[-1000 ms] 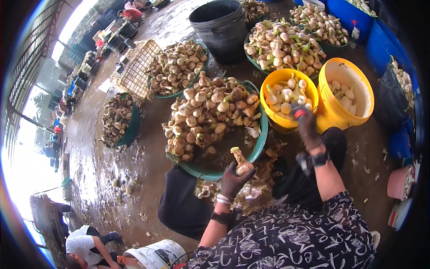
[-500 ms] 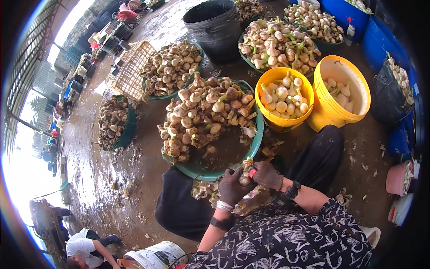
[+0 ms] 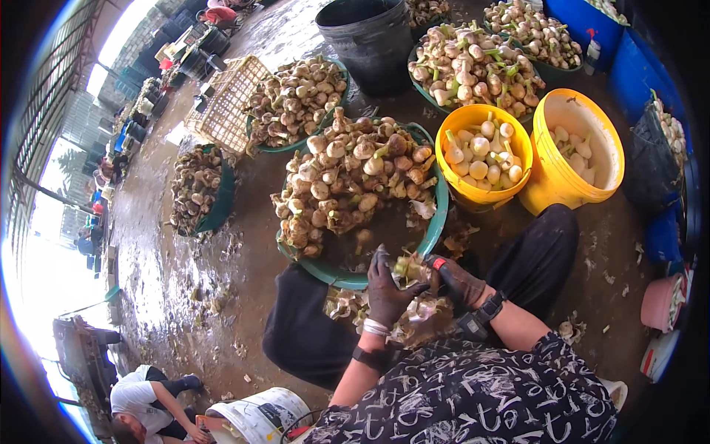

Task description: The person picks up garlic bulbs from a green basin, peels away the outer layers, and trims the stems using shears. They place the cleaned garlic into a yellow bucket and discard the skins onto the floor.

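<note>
Between my knees, both gloved hands are at the near rim of a green basin [image 3: 347,280] heaped with unpeeled garlic bulbs [image 3: 355,174]. My left hand [image 3: 390,292] is open, fingers stretched up and thumb apart. My right hand [image 3: 460,281], with red tape on a finger, is curled closed; whatever lies inside is hidden. A pale green piece of garlic stalk or husk [image 3: 411,269] shows between the hands. Loose garlic skins [image 3: 421,314] lie beneath them. Right of the basin stands a yellow bucket [image 3: 484,196] holding cleaned white garlic bulbs [image 3: 481,154].
A second yellow bucket [image 3: 566,194] leans beside the first, partly filled. Further off stand a black tub [image 3: 366,52], more heaped basins and a tipped plastic crate [image 3: 233,96]. A white bucket [image 3: 259,411] and a crouching person [image 3: 140,399] are at lower left. The wet floor has scattered skins.
My hands have come apart from around the garlic bulb; the left has opened with its fingers raised. The bulb no longer shows clearly. The whole view has shifted slightly.
</note>
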Tool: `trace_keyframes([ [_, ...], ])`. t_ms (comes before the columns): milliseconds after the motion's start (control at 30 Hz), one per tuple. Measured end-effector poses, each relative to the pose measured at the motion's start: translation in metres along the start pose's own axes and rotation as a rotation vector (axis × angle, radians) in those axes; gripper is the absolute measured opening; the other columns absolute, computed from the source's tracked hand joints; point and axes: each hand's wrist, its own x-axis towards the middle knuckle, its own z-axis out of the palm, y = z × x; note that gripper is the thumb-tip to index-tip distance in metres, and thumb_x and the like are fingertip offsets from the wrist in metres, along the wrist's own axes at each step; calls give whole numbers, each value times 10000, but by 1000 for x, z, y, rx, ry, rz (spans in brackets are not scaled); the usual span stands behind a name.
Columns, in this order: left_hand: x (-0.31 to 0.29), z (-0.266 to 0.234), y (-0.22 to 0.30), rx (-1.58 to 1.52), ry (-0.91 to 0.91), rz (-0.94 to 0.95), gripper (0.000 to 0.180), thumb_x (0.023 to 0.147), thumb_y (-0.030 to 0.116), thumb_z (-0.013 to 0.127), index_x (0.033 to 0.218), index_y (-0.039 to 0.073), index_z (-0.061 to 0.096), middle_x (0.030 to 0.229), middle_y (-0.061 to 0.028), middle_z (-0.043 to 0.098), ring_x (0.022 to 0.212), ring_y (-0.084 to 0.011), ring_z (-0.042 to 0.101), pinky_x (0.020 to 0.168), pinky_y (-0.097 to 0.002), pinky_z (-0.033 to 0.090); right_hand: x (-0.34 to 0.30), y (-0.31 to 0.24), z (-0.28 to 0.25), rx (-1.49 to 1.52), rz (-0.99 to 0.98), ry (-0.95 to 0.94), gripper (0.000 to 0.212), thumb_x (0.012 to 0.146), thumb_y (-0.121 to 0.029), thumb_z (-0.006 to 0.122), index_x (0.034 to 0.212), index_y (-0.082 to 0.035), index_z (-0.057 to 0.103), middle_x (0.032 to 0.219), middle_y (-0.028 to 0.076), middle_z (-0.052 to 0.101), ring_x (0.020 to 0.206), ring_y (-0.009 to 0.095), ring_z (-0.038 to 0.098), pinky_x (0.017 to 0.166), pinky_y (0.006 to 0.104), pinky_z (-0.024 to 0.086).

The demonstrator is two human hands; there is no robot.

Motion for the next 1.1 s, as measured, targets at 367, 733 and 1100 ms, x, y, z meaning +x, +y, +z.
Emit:
trace_keyframes([
  [367, -7, -8, -39, -852, -515, -554, 216, 858, 120, 602, 1033, -7, 610, 963, -129, 654, 805, -207, 636, 733, -305, 498, -1, -39, 7, 62, 83, -221, 439, 828, -103, 623, 1230, -34, 460, 1120, 29, 534, 970, 106, 514, 850, 253, 436],
  [733, -24, 1, -54, -218, -337, 69, 335, 765, 19, 645, 1092, 10, 574, 938, -178, 637, 822, -292, 624, 712, -358, 487, -8, -30, 28, -1202, -515, 107, 396, 653, -107, 661, 1040, -56, 600, 1048, 154, 555, 956, 322, 541, 816, 370, 459],
  [1100, -40, -77, -42, -951, -364, -528, 168, 768, 176, 666, 828, 29, 609, 814, -73, 637, 737, -167, 603, 696, -310, 490, 4, -3, -30, 608, 152, 450, 263, 887, -313, 508, 959, -86, 618, 830, 17, 644, 742, 137, 611, 653, 258, 503],
])
